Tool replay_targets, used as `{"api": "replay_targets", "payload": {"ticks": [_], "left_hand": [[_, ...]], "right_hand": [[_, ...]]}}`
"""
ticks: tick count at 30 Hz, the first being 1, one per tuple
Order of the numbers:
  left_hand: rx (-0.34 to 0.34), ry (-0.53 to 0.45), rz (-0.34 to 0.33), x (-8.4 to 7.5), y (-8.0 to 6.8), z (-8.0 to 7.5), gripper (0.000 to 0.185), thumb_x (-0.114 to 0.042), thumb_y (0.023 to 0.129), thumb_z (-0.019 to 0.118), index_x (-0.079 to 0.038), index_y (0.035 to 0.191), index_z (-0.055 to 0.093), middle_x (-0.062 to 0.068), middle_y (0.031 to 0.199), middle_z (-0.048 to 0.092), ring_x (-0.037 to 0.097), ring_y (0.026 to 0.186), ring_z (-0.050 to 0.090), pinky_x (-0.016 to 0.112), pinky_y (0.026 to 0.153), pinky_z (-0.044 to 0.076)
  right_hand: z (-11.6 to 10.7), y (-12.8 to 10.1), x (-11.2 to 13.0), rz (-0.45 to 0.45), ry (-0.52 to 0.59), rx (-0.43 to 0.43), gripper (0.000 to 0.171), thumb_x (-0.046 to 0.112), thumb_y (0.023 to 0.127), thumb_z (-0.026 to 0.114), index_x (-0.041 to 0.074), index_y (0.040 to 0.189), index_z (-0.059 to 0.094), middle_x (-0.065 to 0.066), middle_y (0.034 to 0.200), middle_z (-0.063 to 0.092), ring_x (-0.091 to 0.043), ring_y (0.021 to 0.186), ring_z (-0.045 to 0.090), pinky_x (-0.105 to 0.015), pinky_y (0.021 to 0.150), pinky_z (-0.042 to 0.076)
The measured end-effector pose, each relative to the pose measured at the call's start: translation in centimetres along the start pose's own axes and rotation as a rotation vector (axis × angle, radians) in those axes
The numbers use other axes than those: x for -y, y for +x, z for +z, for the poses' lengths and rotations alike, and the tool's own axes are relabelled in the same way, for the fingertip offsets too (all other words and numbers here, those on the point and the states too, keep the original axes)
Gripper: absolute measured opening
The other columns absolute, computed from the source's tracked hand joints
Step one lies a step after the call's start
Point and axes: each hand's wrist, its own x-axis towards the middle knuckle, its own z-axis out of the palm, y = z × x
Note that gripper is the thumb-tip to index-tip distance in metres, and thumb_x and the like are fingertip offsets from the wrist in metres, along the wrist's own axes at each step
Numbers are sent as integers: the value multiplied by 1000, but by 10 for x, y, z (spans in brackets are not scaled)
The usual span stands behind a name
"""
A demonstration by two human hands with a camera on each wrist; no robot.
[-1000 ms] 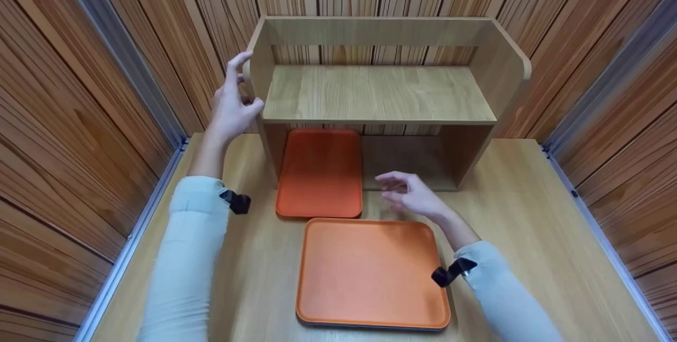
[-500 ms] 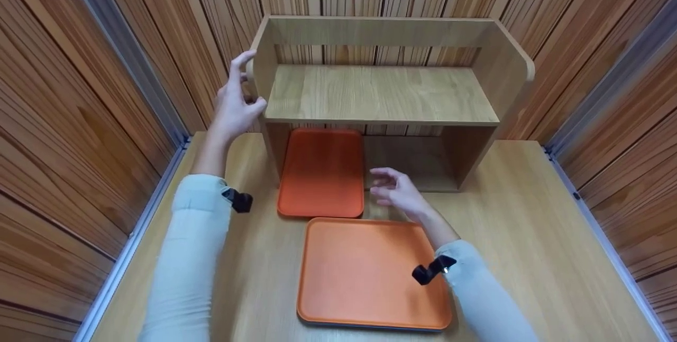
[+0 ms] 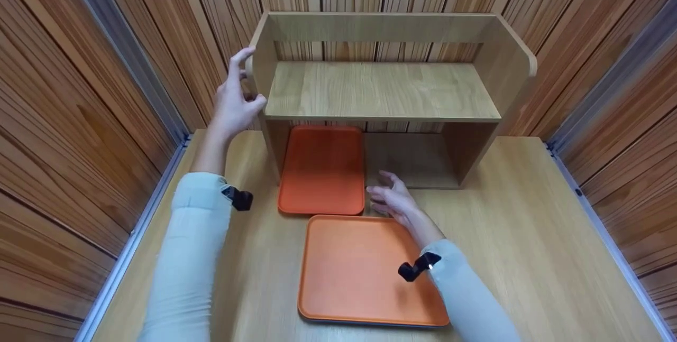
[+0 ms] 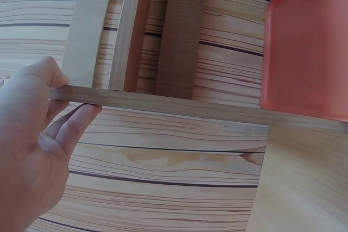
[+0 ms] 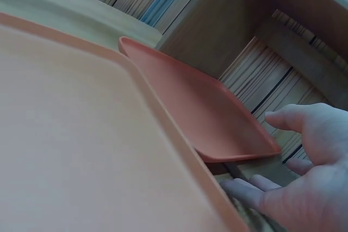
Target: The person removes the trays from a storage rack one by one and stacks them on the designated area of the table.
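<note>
My left hand [image 3: 232, 104] grips the left side panel of a small wooden desk shelf [image 3: 381, 91]. In the left wrist view, the thumb lies on one face of the panel [image 4: 179, 104] and the fingers on the other. A red-orange tray [image 3: 322, 173] lies in the left of the shelf's lower bay, its front end sticking out over the table. Beside that tray's front right corner is my right hand [image 3: 396, 202], fingers loosely bent and holding nothing. In the right wrist view, its thumb and fingers are spread apart near the tray [image 5: 196, 104].
A larger orange tray [image 3: 365, 273] lies in front of the shelf, with a dark bluish edge showing beneath it. The right forearm passes over its right side. Striped wooden walls [image 3: 69, 93] close in the table [image 3: 539, 236] at the back and both sides.
My right hand has moved left and slightly nearer, toward the red-orange tray's front right corner. The left hand keeps its grip on the shelf, and the trays lie as before.
</note>
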Motion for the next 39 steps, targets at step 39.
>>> {"api": "replay_targets", "payload": {"ticks": [39], "left_hand": [[14, 10, 4, 1, 0, -2, 88, 1, 103, 62, -39, 174, 27, 26, 169, 52, 12, 70, 52, 21, 63, 49]], "right_hand": [[21, 14, -12, 7, -37, -27, 73, -5, 104, 65, 8, 172, 42, -16, 127, 61, -22, 96, 70, -36, 91, 67]]}}
